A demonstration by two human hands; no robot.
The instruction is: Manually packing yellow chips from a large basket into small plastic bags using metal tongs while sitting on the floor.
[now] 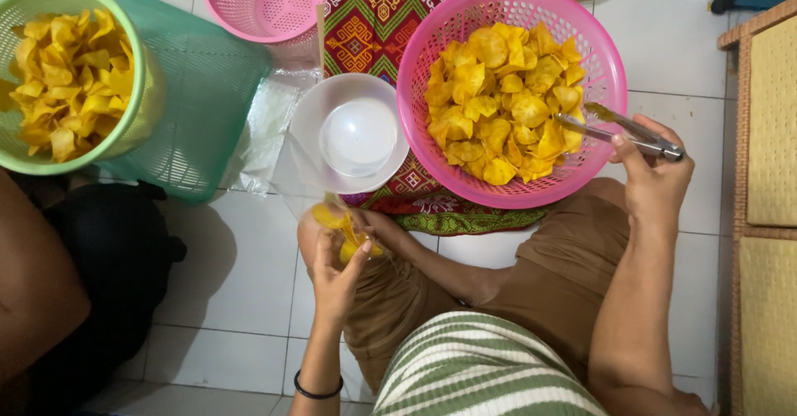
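While clasped, tongs between fingers.

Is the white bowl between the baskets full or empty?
Empty. The white bowl shows only its bare white inside; the yellow chips sit in the big pink basket beside it.

Golden-yellow chips are filling a pink basket, and more are sitting in a green basket lying on a teal tray. A red cloth is showing diamond patterns in green and yellow beside a white bowl, silver tongs and white floor tiles.
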